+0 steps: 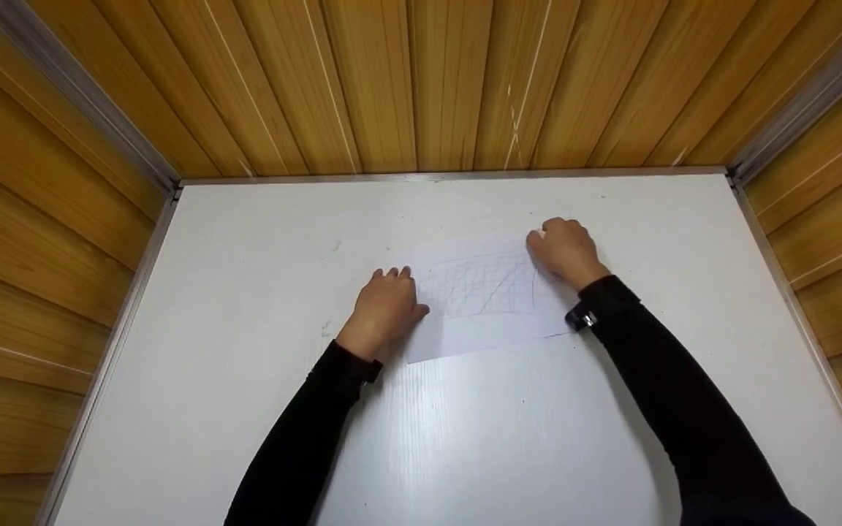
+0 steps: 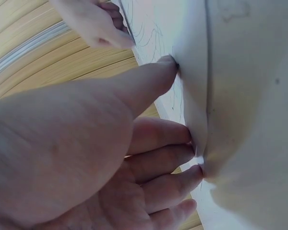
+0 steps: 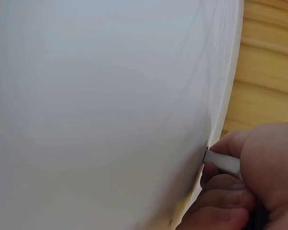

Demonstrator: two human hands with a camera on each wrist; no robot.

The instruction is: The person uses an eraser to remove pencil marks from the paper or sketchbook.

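A white sheet of paper (image 1: 487, 334) lies on the white table, with a grid of drawn lines and a longer slanted stroke on it. My left hand (image 1: 386, 303) rests at its left edge, thumb and fingertips spread and touching the paper; the left wrist view shows the edge slightly raised there. At the sheet's upper right, my right hand (image 1: 566, 250) has its fingers curled. The right wrist view shows it pinching a small white block (image 3: 224, 162) that resembles an eraser, its tip against the paper. The fingers hide most of the block.
Wood-patterned panels (image 1: 450, 88) stand behind the table (image 1: 245, 241) and along both sides, with metal strips at the corners. Small dark marks and faint smudges dot the tabletop.
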